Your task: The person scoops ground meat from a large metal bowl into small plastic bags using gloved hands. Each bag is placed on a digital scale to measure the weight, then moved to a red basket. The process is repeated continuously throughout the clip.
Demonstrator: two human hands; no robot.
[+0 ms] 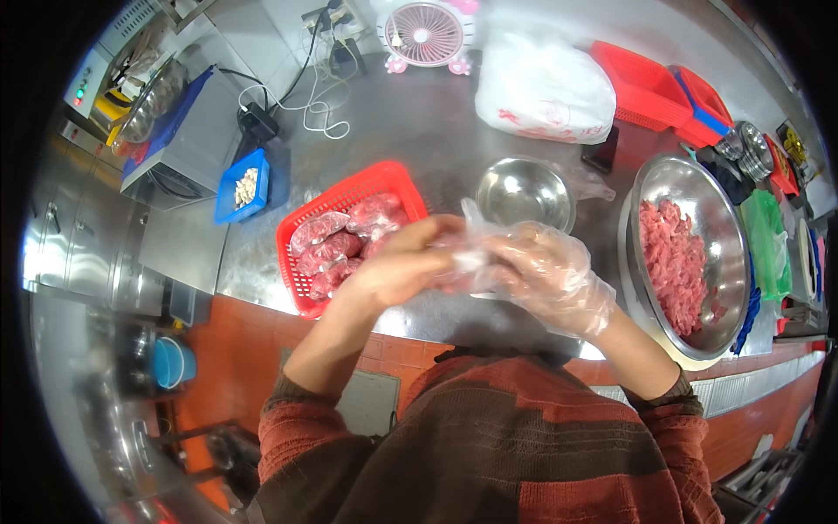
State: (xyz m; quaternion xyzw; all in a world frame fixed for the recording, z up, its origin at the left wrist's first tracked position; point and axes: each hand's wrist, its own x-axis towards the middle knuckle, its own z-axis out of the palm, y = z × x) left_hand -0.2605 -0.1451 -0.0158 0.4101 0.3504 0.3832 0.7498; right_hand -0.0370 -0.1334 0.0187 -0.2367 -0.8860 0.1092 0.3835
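Observation:
My bare left hand (409, 259) and my right hand (550, 275), in a clear plastic glove, meet over the steel table's front part. Between them they hold a clear plastic bag (461, 262) with pinkish meat in it; the fingers hide part of it. Just left of my left hand, a red plastic basket (285, 262) holds several clear bags of raw meat (330, 252). Behind my right hand stands a small steel bowl (524, 193). To the right, a large steel bowl (733, 262) holds chopped raw meat (671, 268).
A blue basket (226, 203) of pale pieces stands at left near a black adapter (258, 123) and cables. At the back are a pink-and-white fan (425, 36), a white plastic bag (543, 92) and red baskets (638, 85). A dark phone (601, 154) lies by the white bag.

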